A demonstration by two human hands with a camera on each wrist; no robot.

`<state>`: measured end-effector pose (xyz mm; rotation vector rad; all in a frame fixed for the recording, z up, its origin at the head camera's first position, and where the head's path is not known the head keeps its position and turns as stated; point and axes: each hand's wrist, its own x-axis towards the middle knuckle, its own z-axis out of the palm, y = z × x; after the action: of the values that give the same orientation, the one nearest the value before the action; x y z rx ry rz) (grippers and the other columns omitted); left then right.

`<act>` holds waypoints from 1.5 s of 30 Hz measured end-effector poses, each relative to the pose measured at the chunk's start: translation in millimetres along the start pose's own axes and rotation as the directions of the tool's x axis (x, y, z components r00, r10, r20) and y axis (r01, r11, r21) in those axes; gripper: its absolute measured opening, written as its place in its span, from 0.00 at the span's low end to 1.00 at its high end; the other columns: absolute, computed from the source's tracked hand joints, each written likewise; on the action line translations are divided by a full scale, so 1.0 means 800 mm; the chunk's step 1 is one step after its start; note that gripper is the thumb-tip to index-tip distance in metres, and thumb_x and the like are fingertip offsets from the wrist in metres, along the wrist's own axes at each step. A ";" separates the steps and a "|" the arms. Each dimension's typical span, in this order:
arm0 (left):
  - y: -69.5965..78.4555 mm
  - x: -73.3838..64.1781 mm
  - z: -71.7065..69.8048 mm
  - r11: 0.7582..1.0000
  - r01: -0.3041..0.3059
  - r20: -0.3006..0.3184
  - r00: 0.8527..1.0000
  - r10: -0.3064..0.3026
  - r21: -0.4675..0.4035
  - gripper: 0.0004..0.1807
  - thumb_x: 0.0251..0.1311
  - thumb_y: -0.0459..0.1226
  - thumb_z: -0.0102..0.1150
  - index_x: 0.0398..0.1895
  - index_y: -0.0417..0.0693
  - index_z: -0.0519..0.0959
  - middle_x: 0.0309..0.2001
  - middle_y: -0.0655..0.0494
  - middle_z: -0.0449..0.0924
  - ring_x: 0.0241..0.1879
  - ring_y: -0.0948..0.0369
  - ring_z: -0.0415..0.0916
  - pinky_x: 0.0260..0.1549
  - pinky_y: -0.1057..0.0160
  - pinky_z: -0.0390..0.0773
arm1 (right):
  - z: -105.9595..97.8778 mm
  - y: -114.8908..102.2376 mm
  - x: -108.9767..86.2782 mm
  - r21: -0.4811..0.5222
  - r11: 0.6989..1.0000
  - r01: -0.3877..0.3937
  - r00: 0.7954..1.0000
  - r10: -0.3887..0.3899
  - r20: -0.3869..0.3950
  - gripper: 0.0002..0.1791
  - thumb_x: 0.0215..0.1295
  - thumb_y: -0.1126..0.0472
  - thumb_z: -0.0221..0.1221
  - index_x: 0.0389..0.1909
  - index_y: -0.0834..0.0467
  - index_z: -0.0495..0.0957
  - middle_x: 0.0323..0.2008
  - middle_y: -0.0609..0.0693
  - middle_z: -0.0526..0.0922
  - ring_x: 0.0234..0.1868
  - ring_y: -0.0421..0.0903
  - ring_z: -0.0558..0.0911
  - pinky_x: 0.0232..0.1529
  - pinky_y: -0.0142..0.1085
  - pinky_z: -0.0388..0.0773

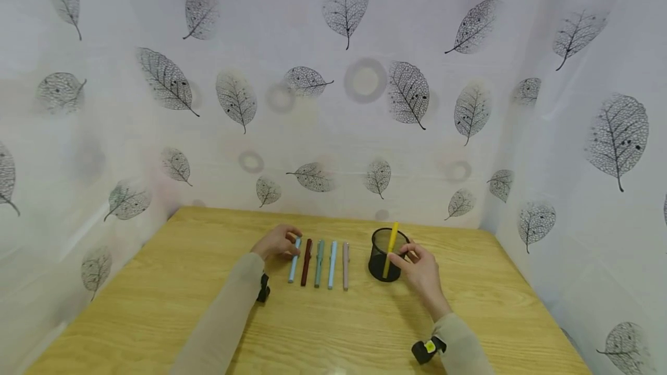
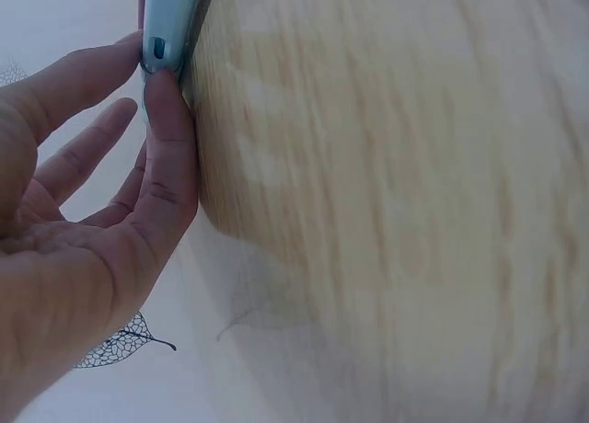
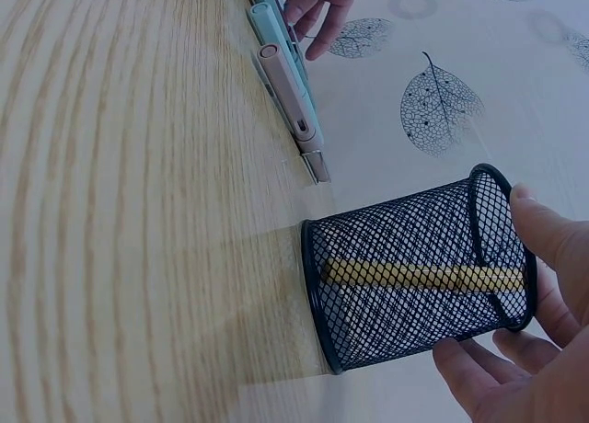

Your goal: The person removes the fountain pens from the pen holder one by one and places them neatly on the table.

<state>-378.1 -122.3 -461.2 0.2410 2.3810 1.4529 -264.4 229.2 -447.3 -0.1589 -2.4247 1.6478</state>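
Observation:
In the head view my left hand (image 1: 278,242) is at the left end of a row of pens. Its thumb and index finger pinch the end of a light blue pen (image 2: 173,18) in the left wrist view; the other fingers are loosely bent. My right hand (image 1: 423,271) is at the right side of a black mesh pen holder (image 3: 414,234), thumb and fingers on either side near its rim. A yellow pen (image 1: 393,236) stands tilted inside the holder, its top above the rim.
Right of the light blue pen lie a dark red pen (image 1: 306,265), a green pen (image 1: 319,265), another light blue pen (image 1: 332,265) and a pinkish pen (image 1: 345,268), roughly parallel. The wooden table (image 1: 312,334) meets a leaf-printed curtain (image 1: 312,132) at the back and sides.

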 end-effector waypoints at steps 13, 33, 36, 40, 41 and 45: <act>-0.005 0.000 -0.002 0.999 0.038 -0.094 0.995 -0.038 -0.001 0.28 0.64 0.35 0.60 0.66 0.36 0.67 0.38 0.48 0.78 0.30 0.59 0.75 0.30 0.64 0.79 | 0.000 -0.001 -0.002 -0.031 1.000 0.002 1.000 -0.003 -0.011 0.22 0.58 0.50 0.69 0.42 0.61 0.75 0.74 0.60 0.58 0.70 0.60 0.66 0.65 0.53 0.71; 0.031 -0.003 0.014 0.974 0.016 -0.086 0.996 -0.036 -0.226 0.26 0.67 0.38 0.58 0.66 0.39 0.68 0.55 0.38 0.75 0.45 0.50 0.77 0.46 0.55 0.82 | 0.000 0.004 0.002 -0.027 1.000 0.005 1.000 -0.005 -0.006 0.21 0.58 0.50 0.70 0.42 0.61 0.75 0.74 0.60 0.59 0.70 0.60 0.66 0.65 0.52 0.72; 0.033 -0.004 0.020 0.968 -0.012 -0.083 0.997 -0.009 -0.250 0.24 0.67 0.38 0.58 0.63 0.39 0.71 0.56 0.37 0.75 0.46 0.49 0.77 0.47 0.54 0.82 | 0.000 0.005 0.002 -0.036 0.999 -0.001 1.000 0.001 -0.003 0.21 0.58 0.49 0.69 0.42 0.61 0.75 0.75 0.60 0.58 0.71 0.60 0.66 0.64 0.52 0.72; 0.039 -0.001 0.031 0.957 -0.056 -0.081 0.996 0.034 -0.284 0.22 0.67 0.38 0.58 0.62 0.40 0.71 0.54 0.38 0.76 0.46 0.48 0.78 0.47 0.52 0.81 | 0.000 0.004 0.001 -0.029 1.000 -0.004 1.000 0.004 -0.005 0.21 0.58 0.50 0.70 0.41 0.60 0.75 0.75 0.59 0.58 0.70 0.60 0.66 0.64 0.51 0.73; 0.043 -0.001 0.033 0.955 -0.060 -0.083 0.996 0.037 -0.290 0.22 0.67 0.38 0.58 0.62 0.40 0.72 0.54 0.38 0.76 0.47 0.47 0.78 0.47 0.52 0.81 | 0.000 0.004 0.001 -0.028 1.000 -0.004 1.000 0.004 -0.006 0.21 0.58 0.50 0.70 0.41 0.60 0.75 0.75 0.59 0.58 0.70 0.60 0.66 0.64 0.51 0.73; 0.054 -0.001 0.042 0.948 -0.083 -0.086 0.995 0.060 -0.308 0.20 0.67 0.36 0.58 0.60 0.41 0.73 0.54 0.38 0.77 0.48 0.47 0.79 0.53 0.47 0.79 | 0.001 0.001 0.001 -0.021 1.000 -0.002 1.000 0.002 -0.009 0.21 0.58 0.50 0.70 0.42 0.60 0.75 0.75 0.59 0.58 0.70 0.60 0.66 0.64 0.51 0.73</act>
<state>-366.5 -74.7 -436.4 0.1974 2.1761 1.8744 -265.2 229.4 -448.3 -0.1718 -2.4365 1.6187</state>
